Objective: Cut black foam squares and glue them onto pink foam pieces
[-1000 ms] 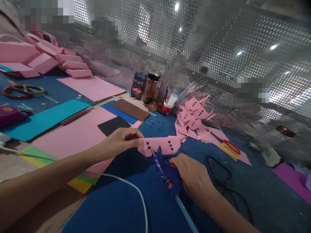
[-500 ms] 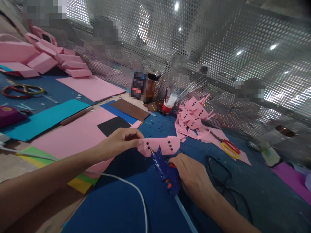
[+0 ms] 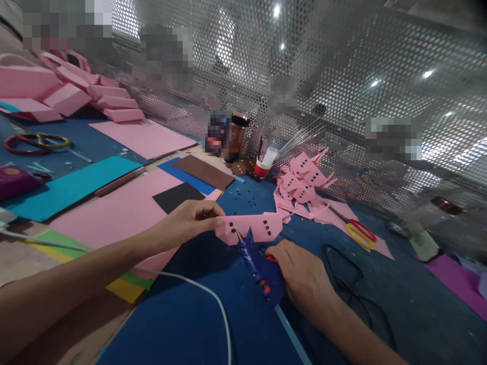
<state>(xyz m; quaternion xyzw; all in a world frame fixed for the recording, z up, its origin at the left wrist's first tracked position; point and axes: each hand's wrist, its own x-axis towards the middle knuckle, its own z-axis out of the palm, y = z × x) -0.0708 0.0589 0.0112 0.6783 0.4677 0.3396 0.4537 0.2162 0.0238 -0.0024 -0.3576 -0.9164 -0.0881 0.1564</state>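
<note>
Between thumb and fingers, my left hand (image 3: 200, 217) pinches the left end of a pink paper cutout (image 3: 249, 222). Small black squares sit in two groups on the cutout, which has a notch in its lower edge. My right hand (image 3: 302, 268) is wrapped round the handle of a blue glue gun (image 3: 262, 268) with an orange trigger. The gun's nozzle points up and left, at or very close to the lower square of the left group; whether it touches, I cannot tell. A clear glue stick (image 3: 292, 334) sticks out of the gun's back end.
Behind are a heap of pink cutouts (image 3: 304, 177), red-and-yellow scissors (image 3: 361, 233), a red-and-white cup (image 3: 262, 168) and a dark-lidded jar (image 3: 238, 137). Coloured sheets (image 3: 114, 203) lie left, near other scissors (image 3: 34, 143). A white cable (image 3: 205, 289) crosses in front; a black cord (image 3: 357, 284) lies right.
The glue gun and my right hand have shifted very slightly right, the nozzle drawing a little away from the black square. My left hand and the pink cutout stay almost still.
</note>
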